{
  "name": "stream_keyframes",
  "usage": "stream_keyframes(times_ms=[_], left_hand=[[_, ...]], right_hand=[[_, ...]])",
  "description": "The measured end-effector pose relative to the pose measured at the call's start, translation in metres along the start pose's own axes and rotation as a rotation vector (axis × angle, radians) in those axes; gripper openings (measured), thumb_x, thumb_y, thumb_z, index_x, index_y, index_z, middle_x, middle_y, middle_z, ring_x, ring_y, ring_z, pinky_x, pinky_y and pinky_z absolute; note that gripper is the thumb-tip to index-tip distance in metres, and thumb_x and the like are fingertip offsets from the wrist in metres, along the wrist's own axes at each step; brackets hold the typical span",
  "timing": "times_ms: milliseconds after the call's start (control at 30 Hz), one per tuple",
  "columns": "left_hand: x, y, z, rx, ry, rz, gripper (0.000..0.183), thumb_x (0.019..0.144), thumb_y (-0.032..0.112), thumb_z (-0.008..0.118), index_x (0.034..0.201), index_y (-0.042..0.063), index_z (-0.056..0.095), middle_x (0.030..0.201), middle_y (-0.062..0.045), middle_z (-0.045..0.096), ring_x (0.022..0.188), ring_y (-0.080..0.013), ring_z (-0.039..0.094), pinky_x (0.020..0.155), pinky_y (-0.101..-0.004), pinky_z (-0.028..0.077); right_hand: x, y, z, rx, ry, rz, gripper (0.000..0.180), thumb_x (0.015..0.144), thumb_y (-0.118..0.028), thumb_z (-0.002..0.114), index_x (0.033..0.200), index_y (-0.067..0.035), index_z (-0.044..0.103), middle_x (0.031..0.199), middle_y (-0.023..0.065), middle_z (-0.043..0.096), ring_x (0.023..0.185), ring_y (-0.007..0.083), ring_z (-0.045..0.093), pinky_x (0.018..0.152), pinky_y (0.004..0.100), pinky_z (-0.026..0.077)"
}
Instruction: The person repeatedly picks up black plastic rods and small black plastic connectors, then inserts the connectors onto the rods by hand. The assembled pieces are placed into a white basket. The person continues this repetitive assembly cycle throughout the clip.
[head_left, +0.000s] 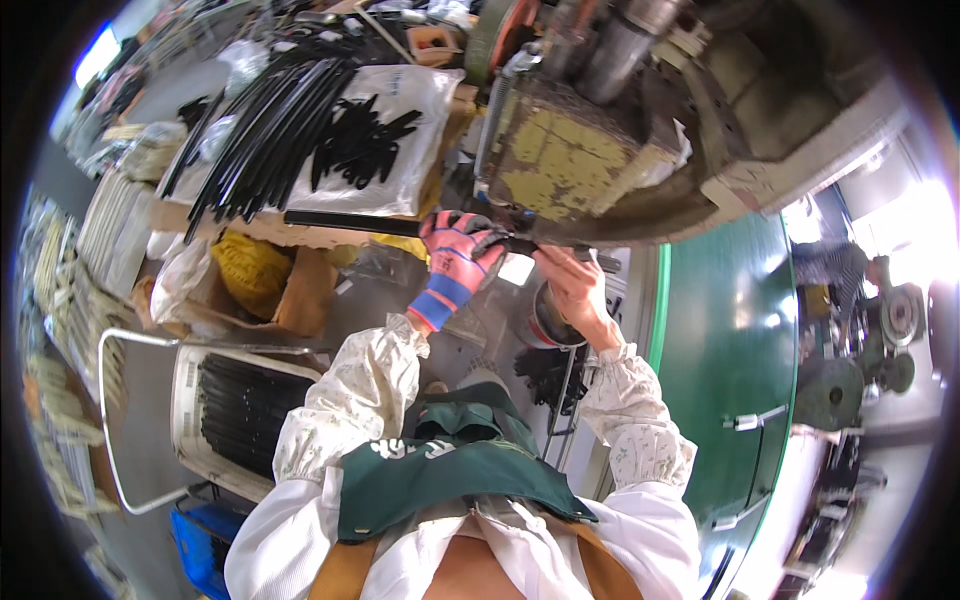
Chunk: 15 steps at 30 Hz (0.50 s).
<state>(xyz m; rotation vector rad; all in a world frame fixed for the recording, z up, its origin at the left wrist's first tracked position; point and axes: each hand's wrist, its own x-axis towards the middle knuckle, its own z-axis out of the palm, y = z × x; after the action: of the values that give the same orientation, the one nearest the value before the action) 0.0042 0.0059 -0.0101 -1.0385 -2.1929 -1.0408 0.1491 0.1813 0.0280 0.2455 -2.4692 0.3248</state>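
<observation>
My left hand (459, 253), in a pink and blue work glove, grips a long black strip (352, 222) that points out to the left. The strip's other end runs in front of a machine block (559, 161) with worn yellow paint. Bare, my right hand (574, 285) is at the right of the same line, its fingers bent against the dark end by the machine's lower edge. Whether those fingers pinch the strip or another part is hidden. Above left, many long black strips (262, 142) and a heap of short black pieces (364, 142) lie on white plastic sheeting (405, 86).
A heavy press-like machine (780, 90) overhangs the upper right. Below it runs a green tabletop (720, 360). A cardboard box (307, 292) holds a yellow bag (251, 274). Lower left, a white crate (184, 405) holds black strips. A round can (536, 322) sits under my right hand.
</observation>
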Motion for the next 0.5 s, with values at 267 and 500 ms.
stream_keyframes(times_ms=[267, 500], left_hand=[[-0.002, -0.014, 0.011, -0.024, -0.010, 0.018, 0.033, 0.059, 0.041, 0.078, 0.081, 0.016, 0.074, 0.097, -0.009, 0.068, 0.106, -0.0312, 0.052, 0.096, -0.0473, 0.031], [0.003, -0.019, 0.003, 0.000, -0.092, 0.055, 0.036, 0.058, 0.041, 0.079, 0.084, 0.017, 0.073, 0.103, -0.008, 0.066, 0.111, -0.0323, 0.048, 0.097, -0.0459, 0.029]], right_hand=[[-0.010, 0.027, -0.058, -0.055, 0.052, 0.260, 0.016, 0.084, -0.008, 0.061, 0.097, 0.000, 0.063, 0.097, 0.0150, 0.064, 0.091, 0.0331, 0.059, 0.082, 0.0383, 0.044], [-0.014, 0.022, -0.018, 0.278, -0.037, 0.172, 0.037, 0.075, 0.007, 0.065, 0.109, -0.008, 0.068, 0.077, 0.0115, 0.055, 0.070, 0.0273, 0.051, 0.068, 0.0305, 0.046]])
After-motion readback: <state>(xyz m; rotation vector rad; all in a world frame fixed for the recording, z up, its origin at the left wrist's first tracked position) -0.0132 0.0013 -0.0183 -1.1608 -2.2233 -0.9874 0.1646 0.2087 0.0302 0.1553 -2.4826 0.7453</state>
